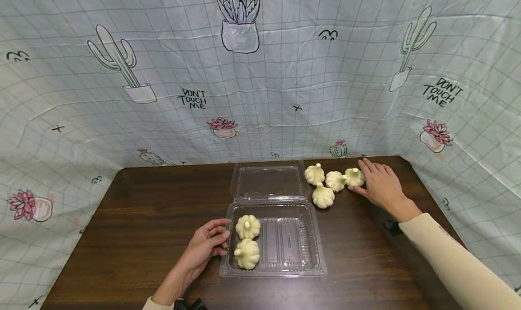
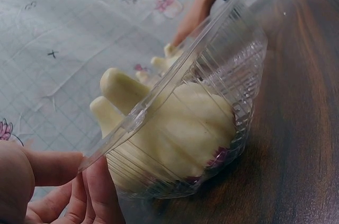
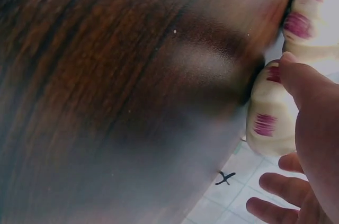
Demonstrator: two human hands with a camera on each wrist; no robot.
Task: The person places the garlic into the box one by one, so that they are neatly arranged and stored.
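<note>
My left hand (image 1: 202, 246) pinches the left rim of a clear plastic clamshell container (image 1: 285, 270) between thumb and fingers, as the left wrist view shows up close. Along the container's left side sit two cream garlic bulbs, a rear bulb (image 1: 248, 227) and a front bulb (image 1: 247, 254). At the back right, my right hand (image 1: 381, 182) lies around the rightmost loose garlic bulb (image 1: 354, 177). Its thumb (image 3: 302, 78) touches that bulb, while the other fingers are spread beside it. Purple marks show on the bulb's side in the right wrist view.
More loose garlic bulbs stand close together right of the lid: one at the back (image 1: 314, 174), one in the middle (image 1: 335, 181) and one in front (image 1: 323, 196). The open lid (image 1: 268, 194) lies flat behind the container on the dark wooden table (image 1: 163, 206). A printed cloth (image 1: 260, 75) hangs behind.
</note>
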